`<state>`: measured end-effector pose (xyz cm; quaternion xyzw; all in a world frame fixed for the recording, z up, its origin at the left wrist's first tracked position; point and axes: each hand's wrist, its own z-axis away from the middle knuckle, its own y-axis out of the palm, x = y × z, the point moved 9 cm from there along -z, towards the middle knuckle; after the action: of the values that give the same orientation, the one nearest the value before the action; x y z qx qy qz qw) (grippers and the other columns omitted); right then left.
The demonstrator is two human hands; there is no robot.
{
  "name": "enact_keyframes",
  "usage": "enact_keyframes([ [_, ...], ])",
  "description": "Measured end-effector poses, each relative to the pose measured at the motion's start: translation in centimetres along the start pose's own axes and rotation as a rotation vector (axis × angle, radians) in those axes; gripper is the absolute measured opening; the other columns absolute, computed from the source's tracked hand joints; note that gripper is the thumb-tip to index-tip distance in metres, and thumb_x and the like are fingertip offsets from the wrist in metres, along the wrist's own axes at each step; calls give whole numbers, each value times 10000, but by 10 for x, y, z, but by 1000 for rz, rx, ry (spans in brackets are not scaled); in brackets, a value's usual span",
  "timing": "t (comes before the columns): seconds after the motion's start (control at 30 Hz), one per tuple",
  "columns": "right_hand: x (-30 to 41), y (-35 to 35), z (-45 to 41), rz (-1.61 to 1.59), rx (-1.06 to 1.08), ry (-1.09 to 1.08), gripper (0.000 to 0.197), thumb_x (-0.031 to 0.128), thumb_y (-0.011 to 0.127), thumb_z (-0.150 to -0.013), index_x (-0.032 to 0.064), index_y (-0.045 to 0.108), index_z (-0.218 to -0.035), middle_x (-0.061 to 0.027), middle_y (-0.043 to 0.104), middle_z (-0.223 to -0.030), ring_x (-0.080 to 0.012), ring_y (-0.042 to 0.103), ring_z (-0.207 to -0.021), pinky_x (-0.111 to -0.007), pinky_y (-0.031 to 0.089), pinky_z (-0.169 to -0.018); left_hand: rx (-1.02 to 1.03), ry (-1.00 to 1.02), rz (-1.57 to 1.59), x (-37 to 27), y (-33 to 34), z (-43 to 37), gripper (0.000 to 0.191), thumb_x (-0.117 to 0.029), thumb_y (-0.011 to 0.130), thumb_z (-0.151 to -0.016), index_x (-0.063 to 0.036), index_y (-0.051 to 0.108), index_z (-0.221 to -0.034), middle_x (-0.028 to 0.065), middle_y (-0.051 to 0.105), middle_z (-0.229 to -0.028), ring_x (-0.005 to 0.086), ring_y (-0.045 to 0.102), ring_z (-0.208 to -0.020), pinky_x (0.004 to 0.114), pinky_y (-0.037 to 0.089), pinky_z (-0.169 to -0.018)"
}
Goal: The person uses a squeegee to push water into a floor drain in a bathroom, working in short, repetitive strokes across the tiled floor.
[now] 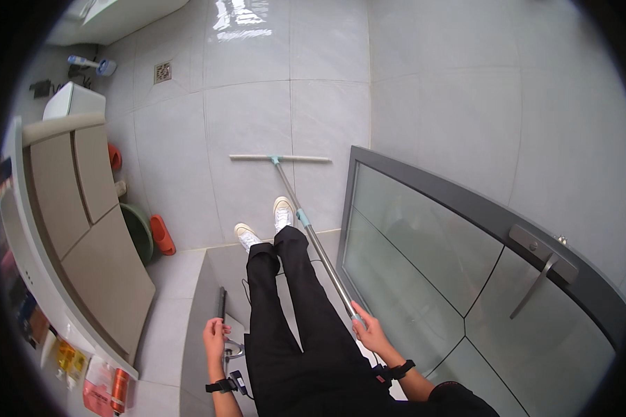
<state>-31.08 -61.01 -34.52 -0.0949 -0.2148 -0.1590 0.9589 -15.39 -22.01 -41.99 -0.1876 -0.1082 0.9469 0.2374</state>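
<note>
My right hand [368, 329] grips the upper end of a long metal pole with light teal joints, which belongs to a floor squeegee. Out in front of my white shoes [283, 212], the wide squeegee head [302, 158] rests across the grey floor tiles [245, 125]. The pole [323, 255] slants down past my right leg to it. My left hand [217, 332] hangs beside my left thigh, fingers loosely curled, with nothing seen in it. Behind it, a dark bar [221, 302] and a metal fitting are partly covered.
To the right stands a grey-framed glass door [412, 250] with a lever handle [534, 286]. At left are a vanity cabinet [104, 271], a green basin [137, 232] and an orange slipper [163, 235]. A floor drain [163, 72] and a blue-white brush [93, 64] lie farther off.
</note>
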Motion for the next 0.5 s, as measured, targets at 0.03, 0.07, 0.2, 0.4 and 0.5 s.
enact_keyframes([
  [0.03, -5, 0, -1, -43, 1, 35, 449, 79, 445, -840, 93, 339, -1277, 43, 405, -579, -40, 354, -492, -194, 328, -456, 0, 11, -18, -9, -1, 0, 175, -217, 447, -860, -58, 512, -890, 36, 579, -675, 77, 517, -583, 185, 370, -469],
  [0.07, 5, -1, 2, -10, -4, 25, 443, 75, 436, -842, 82, 340, -1274, 40, 403, -575, -43, 355, -490, -194, 328, -455, 3, 29, -35, -17, 1, 4, 177, -214, 447, -862, -53, 515, -887, 37, 578, -672, 76, 514, -578, 187, 370, -470],
  [0.2, 18, -10, -44, -91, -33, -127, 428, 74, 431, -846, 91, 355, -1266, 41, 409, -566, -39, 359, -466, -192, 325, -431, -4, 156, -102, -31, -15, 11, 198, -240, 456, -858, -55, 509, -904, 54, 580, -667, 90, 539, -575, 202, 397, -479],
  [0.4, 149, -50, -235, -295, -70, -146, 425, 125, 434, -851, 164, 353, -1266, 22, 435, -503, -74, 389, -387, -229, 313, -327, -131, 128, 47, -83, -53, 17, 251, -304, 476, -839, -66, 498, -917, 64, 596, -697, 110, 554, -564, 232, 408, -451],
  [0.5, 283, -88, -265, -176, -132, -250, 452, 156, 435, -847, 165, 317, -1283, 12, 421, -505, -79, 368, -368, -241, 303, -312, -184, 211, 72, -127, -75, 44, 252, -305, 480, -836, -70, 498, -925, 68, 599, -704, 112, 557, -567, 231, 406, -449],
])
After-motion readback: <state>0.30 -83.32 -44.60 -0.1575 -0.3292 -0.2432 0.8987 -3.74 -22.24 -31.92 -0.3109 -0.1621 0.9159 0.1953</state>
